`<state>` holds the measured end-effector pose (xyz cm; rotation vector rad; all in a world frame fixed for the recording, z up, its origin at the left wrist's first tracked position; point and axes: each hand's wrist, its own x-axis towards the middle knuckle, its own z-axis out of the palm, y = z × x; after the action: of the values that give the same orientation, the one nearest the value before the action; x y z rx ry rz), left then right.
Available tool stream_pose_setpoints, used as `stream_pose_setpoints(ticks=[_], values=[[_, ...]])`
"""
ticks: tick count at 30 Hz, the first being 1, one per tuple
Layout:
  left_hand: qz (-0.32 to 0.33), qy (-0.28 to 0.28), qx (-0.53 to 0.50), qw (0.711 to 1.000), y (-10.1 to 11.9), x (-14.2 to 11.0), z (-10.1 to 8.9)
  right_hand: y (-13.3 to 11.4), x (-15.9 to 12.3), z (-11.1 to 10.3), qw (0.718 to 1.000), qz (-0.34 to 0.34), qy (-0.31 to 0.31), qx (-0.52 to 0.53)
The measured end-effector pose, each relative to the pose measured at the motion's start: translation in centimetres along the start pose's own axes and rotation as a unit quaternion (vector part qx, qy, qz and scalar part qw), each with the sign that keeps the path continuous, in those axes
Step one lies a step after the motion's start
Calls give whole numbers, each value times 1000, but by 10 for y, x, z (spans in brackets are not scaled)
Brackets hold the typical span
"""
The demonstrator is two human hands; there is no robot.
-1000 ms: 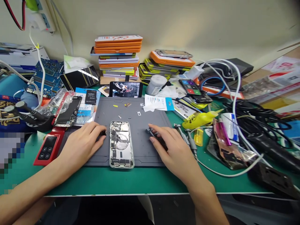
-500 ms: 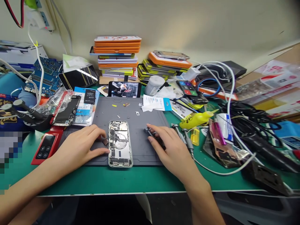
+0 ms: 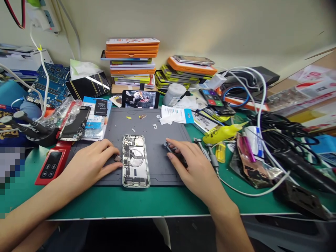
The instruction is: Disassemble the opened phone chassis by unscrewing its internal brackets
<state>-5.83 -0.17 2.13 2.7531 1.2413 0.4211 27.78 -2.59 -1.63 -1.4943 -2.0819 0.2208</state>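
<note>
An opened phone [image 3: 135, 161] with its insides showing lies on a grey work mat [image 3: 157, 133]. My left hand [image 3: 90, 164] rests on the mat just left of the phone. Its thumb and forefinger are closed on a small dark part [image 3: 117, 158] at the phone's left edge. My right hand [image 3: 193, 168] lies on the mat to the phone's right, fingers closed over a dark slim tool [image 3: 167, 146] whose tip sticks out past the fingertips. Tiny loose screws and bits [image 3: 141, 117] sit on the mat's far half.
A phone playing a video [image 3: 140, 99] leans at the mat's back edge. Stacked orange cases [image 3: 132, 52] stand behind it. A red device [image 3: 51, 164] and a loose screen [image 3: 75, 124] lie left. Screwdrivers [image 3: 211, 155], a yellow bottle [image 3: 223, 133] and tangled cables [image 3: 278, 140] crowd the right.
My left hand has shifted toward the phone's left edge and now pinches the small dark part there. My right hand has stayed on the tool.
</note>
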Motion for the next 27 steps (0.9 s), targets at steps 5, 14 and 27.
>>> stream_pose_setpoints(ticks=[5,14,27], values=[[11,13,23,1000,-1,1,-7,-1,0,-1,1000,-6,4,-2],[-18,-37,-36,998,-5,-1,-16,-2,1,-2,1000,-3,4,1],[36,-67,-55,996,-13,1,-16,-2,2,-4,1000,-11,13,6]])
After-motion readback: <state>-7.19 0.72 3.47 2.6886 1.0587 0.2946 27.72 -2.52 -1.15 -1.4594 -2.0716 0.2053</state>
